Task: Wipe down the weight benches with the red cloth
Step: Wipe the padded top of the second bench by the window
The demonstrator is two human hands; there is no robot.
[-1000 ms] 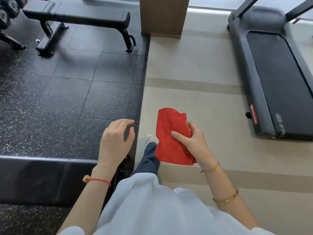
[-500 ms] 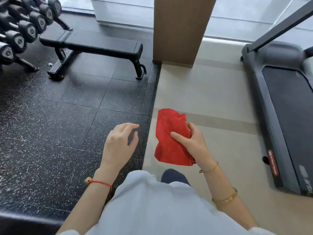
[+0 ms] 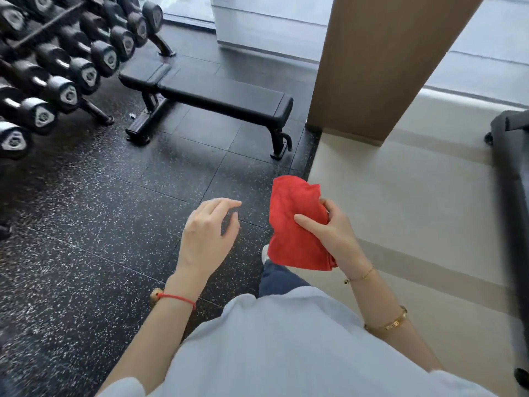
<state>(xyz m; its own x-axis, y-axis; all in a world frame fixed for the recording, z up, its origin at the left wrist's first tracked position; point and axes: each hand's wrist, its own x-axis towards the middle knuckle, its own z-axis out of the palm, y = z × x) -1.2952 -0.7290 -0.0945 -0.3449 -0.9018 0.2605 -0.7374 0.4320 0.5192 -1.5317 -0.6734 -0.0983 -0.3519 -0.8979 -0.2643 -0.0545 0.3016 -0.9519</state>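
Observation:
My right hand (image 3: 333,233) grips the crumpled red cloth (image 3: 294,222) in front of my body, thumb across its front. My left hand (image 3: 207,230) hovers beside it, fingers loosely curled and holding nothing. A black flat weight bench (image 3: 217,96) stands ahead on the dark speckled rubber floor, well beyond both hands, its pad bare.
A rack of black dumbbells (image 3: 57,67) fills the upper left beside the bench. A brown pillar (image 3: 380,67) rises to the right of the bench. A treadmill (image 3: 512,156) edges the right side on the pale floor. My leg and shoe show below the cloth.
The view has moved forward and left: the far bench and dumbbell rack are closer and larger, the near bench at lower left is gone from view. Both hands keep their pose.

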